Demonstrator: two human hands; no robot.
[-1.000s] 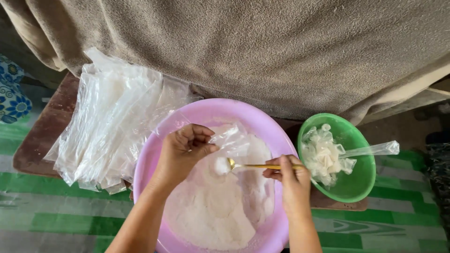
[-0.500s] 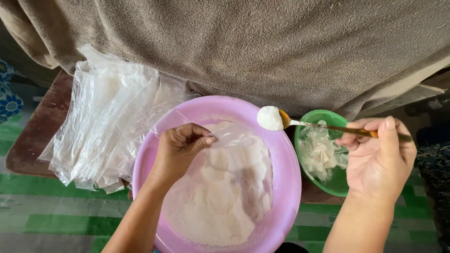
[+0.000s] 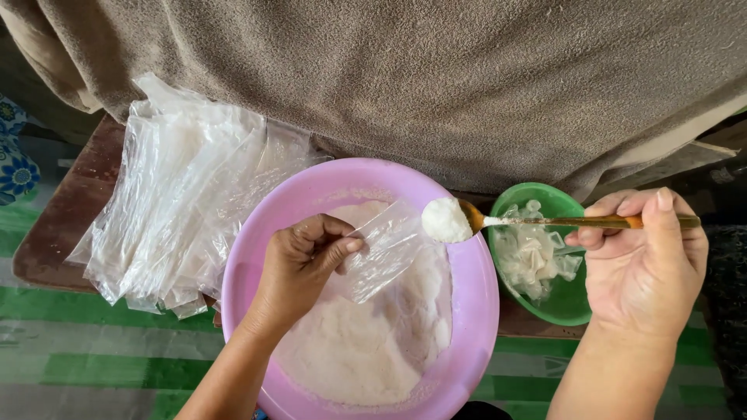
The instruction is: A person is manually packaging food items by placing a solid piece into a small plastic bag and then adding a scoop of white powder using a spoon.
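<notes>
Resting on brown wooden table (image 3: 62, 225), pink basin (image 3: 257, 257), green-striped floor (image 3: 93, 373)

Home packing spot: wooden table (image 3: 58, 225), plastic basins (image 3: 257, 257), cloth backdrop (image 3: 467, 70).

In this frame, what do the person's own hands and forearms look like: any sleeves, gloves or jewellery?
Both are bare. The left hand and right hand wear no gloves, and no rings, watch or bracelets show. No sleeves reach the visible forearms. The nails are short and unpainted.
</notes>
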